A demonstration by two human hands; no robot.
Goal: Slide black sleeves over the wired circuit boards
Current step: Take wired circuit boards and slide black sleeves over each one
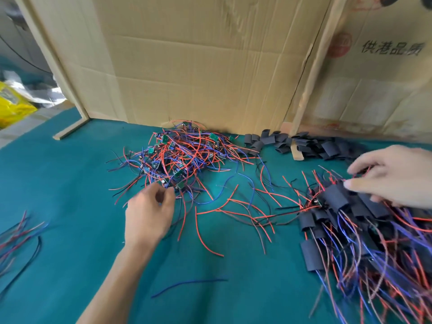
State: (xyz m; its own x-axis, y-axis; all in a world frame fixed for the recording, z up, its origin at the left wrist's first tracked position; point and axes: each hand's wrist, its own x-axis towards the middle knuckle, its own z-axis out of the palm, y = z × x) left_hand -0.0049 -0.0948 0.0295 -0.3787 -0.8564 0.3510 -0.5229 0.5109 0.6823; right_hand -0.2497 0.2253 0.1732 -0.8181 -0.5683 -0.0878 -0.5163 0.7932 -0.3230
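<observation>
Wires in red, blue and black are tangling around small green circuit boards in a heap [180, 157] that is lying on the green counter [70, 183] just in front of a cardboard wall [198, 66]. The left hand [149, 213] is reaching into the near edge of that heap, its fingers curling together at the wires; motion blur is hiding whether they are actually pinching one. Loose black sleeves [304, 143] are lying in a row along the foot of the cardboard, right of the heap. At the right edge, the right hand [395, 174] is resting over a pile of sleeved boards [346, 220], with fingers spread and straight, the fingertips touching the topmost sleeves and wires. A single blue wire [189, 286] is lying alone on the near counter, and a yellow bag [11, 106] is sitting at far left.
</observation>
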